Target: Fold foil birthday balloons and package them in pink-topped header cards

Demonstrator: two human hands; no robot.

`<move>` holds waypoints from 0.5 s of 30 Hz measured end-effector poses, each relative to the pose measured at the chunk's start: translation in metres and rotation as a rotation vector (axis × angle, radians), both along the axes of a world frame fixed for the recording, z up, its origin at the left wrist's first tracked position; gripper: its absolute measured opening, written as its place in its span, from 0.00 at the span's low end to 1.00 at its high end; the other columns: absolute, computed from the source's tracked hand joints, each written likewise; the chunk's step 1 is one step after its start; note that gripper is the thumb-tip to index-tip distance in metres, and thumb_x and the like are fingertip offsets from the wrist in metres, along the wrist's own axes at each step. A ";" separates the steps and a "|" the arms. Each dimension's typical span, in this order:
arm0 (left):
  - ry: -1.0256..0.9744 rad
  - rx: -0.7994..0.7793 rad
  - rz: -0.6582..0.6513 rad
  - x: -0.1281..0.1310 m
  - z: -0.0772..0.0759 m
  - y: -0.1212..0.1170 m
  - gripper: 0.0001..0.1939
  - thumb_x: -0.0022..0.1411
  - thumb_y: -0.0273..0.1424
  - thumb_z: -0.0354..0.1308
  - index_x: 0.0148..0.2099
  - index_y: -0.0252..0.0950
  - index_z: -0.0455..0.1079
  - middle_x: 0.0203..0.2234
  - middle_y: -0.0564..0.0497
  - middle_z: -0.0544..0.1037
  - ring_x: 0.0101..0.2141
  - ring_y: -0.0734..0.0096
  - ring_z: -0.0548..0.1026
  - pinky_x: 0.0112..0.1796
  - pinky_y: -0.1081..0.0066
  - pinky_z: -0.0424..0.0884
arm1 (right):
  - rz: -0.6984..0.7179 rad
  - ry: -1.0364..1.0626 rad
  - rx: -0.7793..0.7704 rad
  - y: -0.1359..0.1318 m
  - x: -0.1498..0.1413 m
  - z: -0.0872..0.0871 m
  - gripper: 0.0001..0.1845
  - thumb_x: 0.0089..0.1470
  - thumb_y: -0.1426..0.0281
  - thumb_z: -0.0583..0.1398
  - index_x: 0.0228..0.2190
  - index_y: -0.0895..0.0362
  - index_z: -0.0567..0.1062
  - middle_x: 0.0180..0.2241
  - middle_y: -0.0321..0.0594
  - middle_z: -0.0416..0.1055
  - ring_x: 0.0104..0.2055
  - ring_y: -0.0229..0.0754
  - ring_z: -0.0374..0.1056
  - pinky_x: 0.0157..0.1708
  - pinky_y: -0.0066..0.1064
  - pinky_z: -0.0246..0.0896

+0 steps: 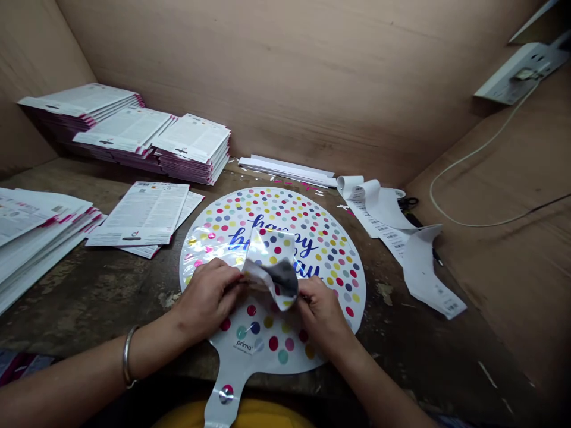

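Note:
A flat, round foil balloon [336, 261] with coloured dots and blue "happy birthday" lettering lies on the table in front of me. Its tail points towards me, over the table's front edge. Above its middle, my left hand [207, 300] pinches the left side of a creased, dotted foil piece [270, 270]. On the other side, my right hand [322, 312] has its fingers closed on the same piece. Part of this foil curls up and shows a dark grey face. Whether it is joined to the balloon, I cannot tell. It covers some of the lettering.
Stacks of printed white packets [190, 139] stand against the back wall, with more packets [138, 211] at the left. A curled label strip [419, 261] lies on the right. Thin white strips [289, 171] lie behind the balloon. A power strip [520, 74] with a cable hangs upper right.

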State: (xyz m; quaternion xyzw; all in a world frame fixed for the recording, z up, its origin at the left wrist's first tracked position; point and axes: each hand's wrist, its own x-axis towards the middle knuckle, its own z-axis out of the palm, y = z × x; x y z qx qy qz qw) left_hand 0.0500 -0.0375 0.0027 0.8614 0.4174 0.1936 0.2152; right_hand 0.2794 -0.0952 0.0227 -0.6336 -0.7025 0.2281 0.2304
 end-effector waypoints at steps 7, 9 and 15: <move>0.098 -0.003 0.203 0.018 0.003 0.008 0.07 0.64 0.33 0.46 0.34 0.38 0.60 0.27 0.50 0.70 0.31 0.63 0.70 0.32 0.65 0.64 | -0.308 -0.120 -0.046 0.016 -0.011 0.001 0.04 0.55 0.67 0.55 0.31 0.54 0.65 0.24 0.33 0.69 0.27 0.40 0.65 0.25 0.27 0.51; 0.077 -0.029 0.218 0.019 0.003 0.012 0.03 0.63 0.32 0.48 0.38 0.37 0.60 0.27 0.50 0.71 0.30 0.64 0.71 0.32 0.66 0.65 | -0.303 -0.180 -0.047 0.019 -0.012 0.001 0.03 0.56 0.67 0.54 0.31 0.54 0.64 0.24 0.35 0.69 0.26 0.40 0.65 0.25 0.27 0.51; 0.317 0.166 0.129 0.019 0.007 0.019 0.07 0.64 0.31 0.48 0.41 0.36 0.67 0.35 0.44 0.73 0.38 0.55 0.71 0.37 0.60 0.67 | -0.227 -0.320 0.003 0.024 -0.013 0.001 0.04 0.55 0.71 0.54 0.31 0.54 0.68 0.29 0.38 0.72 0.30 0.42 0.68 0.28 0.30 0.57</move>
